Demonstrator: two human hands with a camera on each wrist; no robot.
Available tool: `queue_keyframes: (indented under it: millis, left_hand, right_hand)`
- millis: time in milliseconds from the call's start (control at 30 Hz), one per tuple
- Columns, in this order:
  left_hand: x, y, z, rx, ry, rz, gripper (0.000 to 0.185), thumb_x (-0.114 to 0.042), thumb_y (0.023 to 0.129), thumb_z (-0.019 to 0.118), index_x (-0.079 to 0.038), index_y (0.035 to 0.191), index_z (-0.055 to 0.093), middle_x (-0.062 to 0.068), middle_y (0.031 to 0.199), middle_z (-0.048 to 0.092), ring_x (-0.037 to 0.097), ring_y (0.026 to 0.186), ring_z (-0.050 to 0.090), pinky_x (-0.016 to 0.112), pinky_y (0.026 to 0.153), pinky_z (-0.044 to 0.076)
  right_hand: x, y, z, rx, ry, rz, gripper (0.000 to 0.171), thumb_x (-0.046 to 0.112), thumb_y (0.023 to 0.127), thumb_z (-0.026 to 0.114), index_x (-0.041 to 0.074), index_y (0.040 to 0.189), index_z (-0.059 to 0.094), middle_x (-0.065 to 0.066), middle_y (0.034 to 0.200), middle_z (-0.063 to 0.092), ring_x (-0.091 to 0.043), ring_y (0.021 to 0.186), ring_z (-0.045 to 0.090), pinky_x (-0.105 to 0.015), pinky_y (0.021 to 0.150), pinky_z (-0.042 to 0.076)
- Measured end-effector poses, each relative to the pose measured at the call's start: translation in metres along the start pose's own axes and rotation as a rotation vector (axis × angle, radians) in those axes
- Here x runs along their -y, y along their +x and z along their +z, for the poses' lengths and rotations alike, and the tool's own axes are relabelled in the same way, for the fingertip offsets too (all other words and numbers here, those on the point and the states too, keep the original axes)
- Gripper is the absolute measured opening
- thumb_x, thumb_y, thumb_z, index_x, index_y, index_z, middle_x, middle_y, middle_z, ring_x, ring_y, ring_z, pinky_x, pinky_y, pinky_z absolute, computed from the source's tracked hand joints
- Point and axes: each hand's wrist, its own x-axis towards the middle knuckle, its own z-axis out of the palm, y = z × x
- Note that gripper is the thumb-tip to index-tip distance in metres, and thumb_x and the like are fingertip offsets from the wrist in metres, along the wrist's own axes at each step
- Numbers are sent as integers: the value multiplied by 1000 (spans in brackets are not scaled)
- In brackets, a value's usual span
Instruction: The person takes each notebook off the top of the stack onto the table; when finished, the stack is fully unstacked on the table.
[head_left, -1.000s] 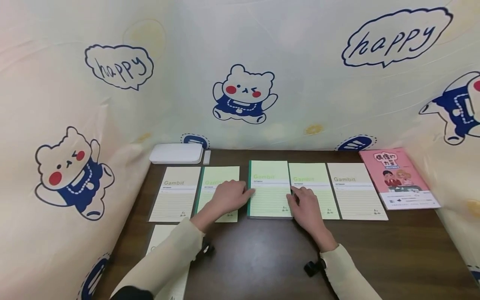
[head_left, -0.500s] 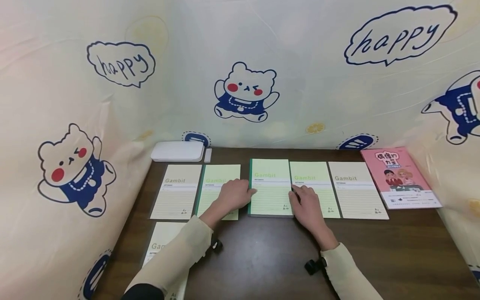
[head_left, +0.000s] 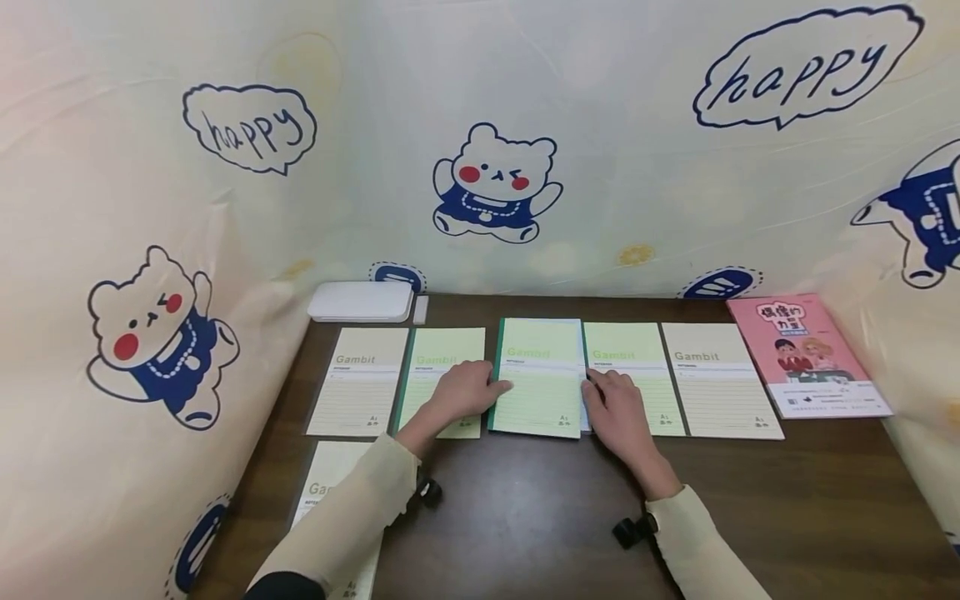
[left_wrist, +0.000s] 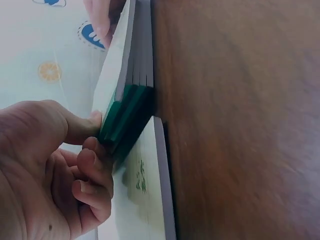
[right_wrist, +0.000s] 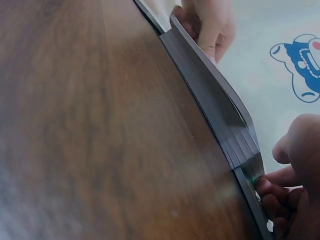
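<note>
Head view: a stack of green notebooks point(head_left: 537, 379) is seen lying at the middle of the counter point(head_left: 525, 517), its long axis running away from the person. It is flanked by both hands, equally near. The left hand point(head_left: 465, 390) is curled against the green spine edge, thumb on top and fingers below. The right hand point(head_left: 613, 407) is pinching the opposite edge, where the top notebook is lifted slightly.

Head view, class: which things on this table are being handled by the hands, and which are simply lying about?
Handled:
middle green notebook stack
left hand at its spine
right hand at its open edge

Lying about:
pink book
white box
beige notebook, far left
beige notebook on the right
</note>
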Motion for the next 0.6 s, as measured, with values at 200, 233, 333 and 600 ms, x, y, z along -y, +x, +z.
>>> queue_keyframes:
  millis: [200,233,333,600]
  left_hand:
    - [13,-25,-4,16,12,-12,41,-44,108,70,-15,80,61,1,66,51,17,59,46,34,59,36]
    - [15,-32,-5,19,13,-11,41,-44,108,70,-15,81,62,1,66,51,18,59,46,34,59,36]
    - [24,-54,-5,23,13,-10,41,-42,109,70,-16,79,59,-1,65,49,17,58,43,34,59,34]
    - [42,-118,-5,33,-18,-16,46,-30,109,70,-19,67,55,-6,59,42,12,55,38,30,57,34]
  right_hand:
    - [1,-1,1,1,-3,1,43,23,114,57,-6,143,68,-14,92,65,-31,86,48,-42,81,36]
    - [1,-1,1,6,-3,3,43,23,114,57,-6,143,68,-13,90,64,-30,85,48,-42,80,35]
    - [1,-1,0,18,-7,4,44,23,112,59,-6,144,67,-10,86,59,-28,84,46,-41,79,34]
    - [2,0,0,21,-17,12,44,20,111,62,-7,144,67,-10,86,58,-29,83,45,-40,77,33]
